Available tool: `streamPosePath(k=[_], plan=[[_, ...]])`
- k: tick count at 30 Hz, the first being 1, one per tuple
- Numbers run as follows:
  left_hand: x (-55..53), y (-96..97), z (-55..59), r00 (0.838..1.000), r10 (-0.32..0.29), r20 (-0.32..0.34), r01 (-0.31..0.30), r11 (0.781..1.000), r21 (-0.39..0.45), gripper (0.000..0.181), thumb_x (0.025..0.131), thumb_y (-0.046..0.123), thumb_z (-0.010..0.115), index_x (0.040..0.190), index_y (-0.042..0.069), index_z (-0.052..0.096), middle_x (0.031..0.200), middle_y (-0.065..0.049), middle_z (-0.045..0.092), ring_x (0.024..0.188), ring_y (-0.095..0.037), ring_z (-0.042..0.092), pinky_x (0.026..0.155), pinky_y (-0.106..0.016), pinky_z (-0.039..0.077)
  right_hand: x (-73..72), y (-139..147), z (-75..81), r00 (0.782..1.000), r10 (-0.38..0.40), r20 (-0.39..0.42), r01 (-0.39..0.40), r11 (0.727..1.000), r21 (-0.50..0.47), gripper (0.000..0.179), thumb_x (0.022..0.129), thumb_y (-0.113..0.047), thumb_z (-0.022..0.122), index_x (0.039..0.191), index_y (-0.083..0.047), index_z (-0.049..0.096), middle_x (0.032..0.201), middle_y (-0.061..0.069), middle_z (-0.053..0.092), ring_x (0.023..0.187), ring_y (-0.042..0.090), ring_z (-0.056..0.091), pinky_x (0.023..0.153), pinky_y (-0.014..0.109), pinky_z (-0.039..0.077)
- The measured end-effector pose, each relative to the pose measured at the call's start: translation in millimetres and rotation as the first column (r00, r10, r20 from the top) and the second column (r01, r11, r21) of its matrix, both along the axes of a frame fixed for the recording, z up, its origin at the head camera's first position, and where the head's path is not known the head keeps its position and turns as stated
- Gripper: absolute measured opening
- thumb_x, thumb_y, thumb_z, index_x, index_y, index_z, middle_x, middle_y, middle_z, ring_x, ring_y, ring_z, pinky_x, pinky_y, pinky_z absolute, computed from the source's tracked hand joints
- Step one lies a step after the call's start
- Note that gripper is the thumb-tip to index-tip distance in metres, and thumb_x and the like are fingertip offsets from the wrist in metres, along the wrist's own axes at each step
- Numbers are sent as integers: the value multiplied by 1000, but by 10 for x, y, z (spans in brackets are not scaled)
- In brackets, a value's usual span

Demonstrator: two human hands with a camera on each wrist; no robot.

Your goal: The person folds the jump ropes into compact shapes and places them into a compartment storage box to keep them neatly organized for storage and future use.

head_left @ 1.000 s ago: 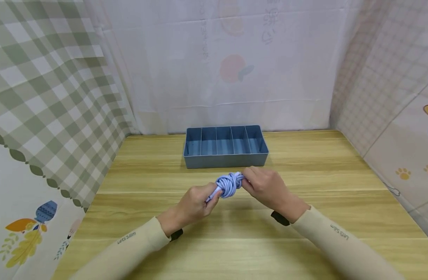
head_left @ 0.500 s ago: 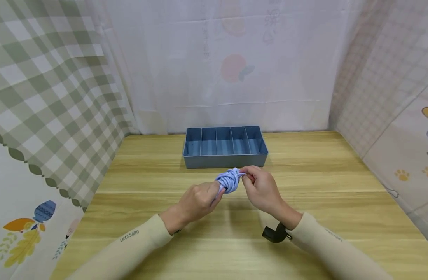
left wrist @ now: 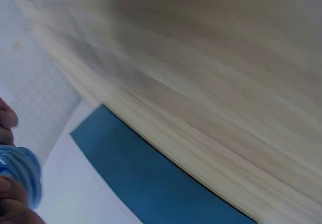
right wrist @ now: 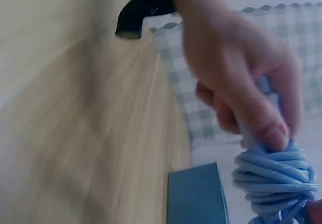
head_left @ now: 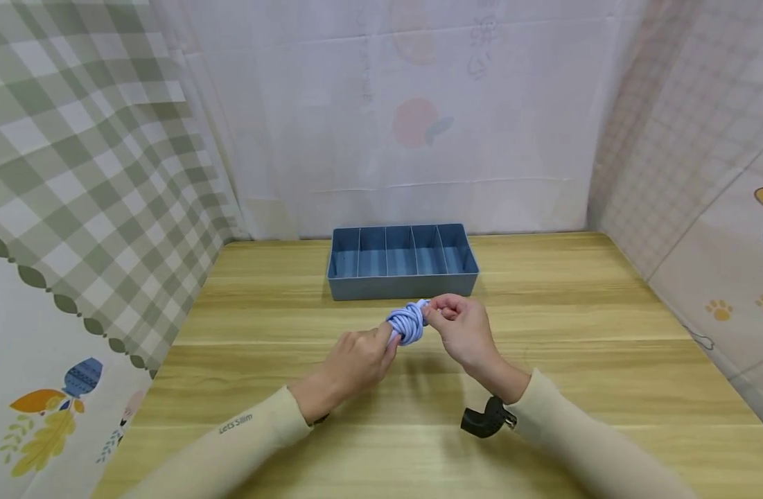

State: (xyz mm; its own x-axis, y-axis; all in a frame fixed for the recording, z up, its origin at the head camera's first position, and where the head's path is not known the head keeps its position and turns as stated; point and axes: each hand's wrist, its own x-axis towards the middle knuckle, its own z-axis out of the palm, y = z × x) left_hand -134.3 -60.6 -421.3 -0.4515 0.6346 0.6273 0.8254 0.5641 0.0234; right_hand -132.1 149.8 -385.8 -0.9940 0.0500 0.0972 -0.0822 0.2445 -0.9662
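Observation:
A light-blue cable [head_left: 406,324], wound into a tight bundle, is held above the table between both hands. My left hand [head_left: 360,360] grips its near-left end, thumb and fingers curled round it. In the right wrist view that left hand [right wrist: 241,73] pinches a straight, thicker part below which the loops of the cable [right wrist: 274,178] wrap round. My right hand [head_left: 467,333] pinches the cable's far-right end, its fingertips hiding that tip. Only part of the cable [left wrist: 22,171] shows at the edge of the left wrist view.
Behind the hands stands a blue-grey box [head_left: 402,286] with several compartments, nothing visible in them. It rests on a wood-grain table [head_left: 262,312]. Cloth curtains hang at the back and both sides, a green-checked one [head_left: 94,138] at left.
My right hand has turned at the wrist and shifted slightly left, its fingertips working at the cable's end. The bundle has tilted slightly in my left hand, which keeps its grip.

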Motion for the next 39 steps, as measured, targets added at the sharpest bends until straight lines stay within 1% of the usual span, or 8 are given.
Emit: streamPosePath(k=[3,7,13,18,24,29,34,39], plan=[[22,46,20,993,68,96,-69,998,10,16,96,10,70,93,0,57,62,-2,60,46,-11,55,39,-23,40,20,-43,-81,969,-12,-248,49,989,142,6,91,3,73,87,1,69,61,-5,36,51,3,32,45,19,24],[32,91,54,975,135,175,-141,990,24,17,97,11,70,91,1,57,59,1,52,44,-12,49,38,-24,36,59,-94,-183,880,16,-475,107,967,231,12,88,10,71,87,0,66,62,-6,38,52,2,34,46,19,27],[28,132,72,962,169,214,-191,978,87,19,96,10,68,86,2,55,58,0,49,45,-16,52,39,-30,40,148,-181,-261,761,61,-646,186,933,307,11,89,10,67,97,3,63,69,-3,42,60,6,40,52,21,36],[12,150,64,944,144,295,-196,969,154,15,98,7,64,86,2,56,58,0,51,45,-12,51,38,-23,36,218,-257,-286,699,91,-709,200,927,316,11,90,11,65,99,4,62,73,0,44,60,6,42,51,16,35],[-16,155,46,933,126,337,-206,955,213,17,97,7,63,82,4,56,56,2,47,46,-8,44,39,-21,33,258,-329,-310,671,112,-733,182,934,309,13,90,12,64,98,3,62,74,1,47,60,6,42,52,14,36],[-42,163,16,929,115,351,-210,946,246,18,97,6,63,80,4,56,56,3,47,46,-7,43,40,-20,32,278,-360,-358,668,143,-730,172,925,338,15,89,13,65,99,2,61,76,1,48,62,7,43,53,15,37],[-68,180,-4,930,75,360,-193,933,305,17,96,4,62,79,3,58,56,3,46,47,-6,41,40,-18,31,284,-375,-382,681,174,-712,134,926,354,12,92,10,62,99,2,61,79,3,50,64,9,43,54,18,37],[-85,195,3,922,21,386,-179,908,379,20,94,2,61,74,4,58,56,4,45,48,-5,39,41,-18,31,275,-376,-405,661,219,-718,87,927,364,12,92,11,61,98,1,59,77,1,46,64,9,41,54,17,35]])
